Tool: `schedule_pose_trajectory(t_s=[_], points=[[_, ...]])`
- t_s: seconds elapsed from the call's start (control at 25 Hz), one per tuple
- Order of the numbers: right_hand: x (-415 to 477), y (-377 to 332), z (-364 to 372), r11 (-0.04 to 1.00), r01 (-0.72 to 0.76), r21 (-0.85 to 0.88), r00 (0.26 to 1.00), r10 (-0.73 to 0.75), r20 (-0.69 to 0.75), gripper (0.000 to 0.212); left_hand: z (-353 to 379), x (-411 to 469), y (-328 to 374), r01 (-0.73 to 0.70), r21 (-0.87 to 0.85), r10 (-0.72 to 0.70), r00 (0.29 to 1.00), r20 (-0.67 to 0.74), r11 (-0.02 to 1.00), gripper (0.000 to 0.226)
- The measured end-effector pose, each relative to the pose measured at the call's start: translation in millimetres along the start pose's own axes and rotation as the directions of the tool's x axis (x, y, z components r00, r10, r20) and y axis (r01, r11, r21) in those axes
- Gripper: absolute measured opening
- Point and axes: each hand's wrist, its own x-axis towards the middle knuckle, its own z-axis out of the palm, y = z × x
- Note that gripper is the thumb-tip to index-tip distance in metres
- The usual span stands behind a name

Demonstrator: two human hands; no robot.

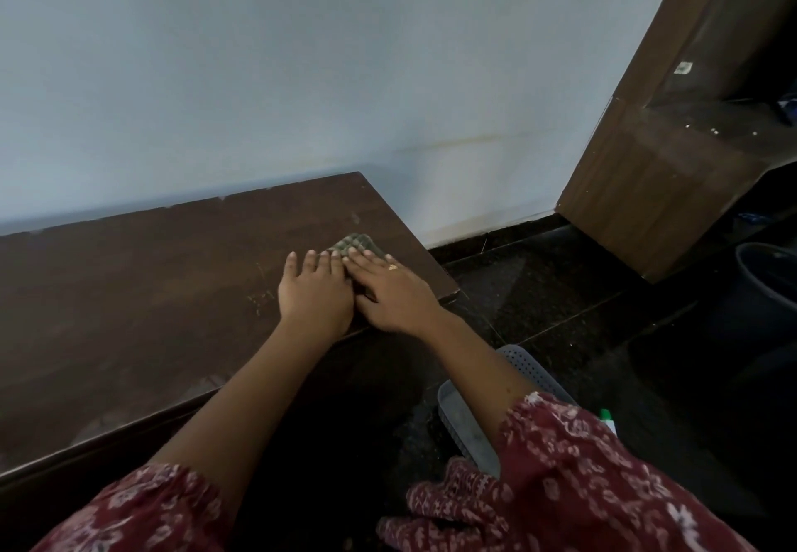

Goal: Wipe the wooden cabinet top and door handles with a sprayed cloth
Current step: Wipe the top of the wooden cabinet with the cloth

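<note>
A dark wooden cabinet top (151, 292) runs along the pale wall. Near its right end lies a green checked cloth (358, 244), mostly covered by my hands. My right hand (392, 292) lies flat on the cloth with straight fingers, a ring on one finger. My left hand (315, 292) lies flat beside it, fingers straight, its fingertips touching the cloth's left edge and its palm on the wood. The cabinet's door handles are out of sight below the top's front edge.
A grey perforated plastic basket (463, 417) sits on the dark floor under my right forearm, with a green-capped bottle (607, 418) behind it. A tall brown wooden unit (655, 189) stands at the right, and a dark bucket (767, 275) is beside it.
</note>
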Motion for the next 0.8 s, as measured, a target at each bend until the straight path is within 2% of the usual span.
schedule_pose_trajectory(t_s=[0.08,0.28,0.44,0.8], points=[[-2,8,-2,0.999,0.038,-0.007,0.999,-0.038,0.005,0.051,2,-3,-2,0.001,-0.048,-0.003,0.999,-0.052,0.999,0.054],[-2,11,8,0.991,-0.083,-0.105,0.994,0.075,-0.077,0.052,8,13,-2,-0.134,-0.271,0.124,0.991,-0.054,0.953,0.054],[22,17,7,0.983,-0.141,-0.118,0.988,0.132,-0.085,0.052,3,44,-9,-0.229,-0.237,0.224,0.973,-0.049,0.944,0.053],[115,37,4,0.98,-0.168,-0.11,0.979,0.153,-0.133,0.05,5,130,-39,-0.149,-0.244,0.14,0.989,-0.053,0.958,0.053]])
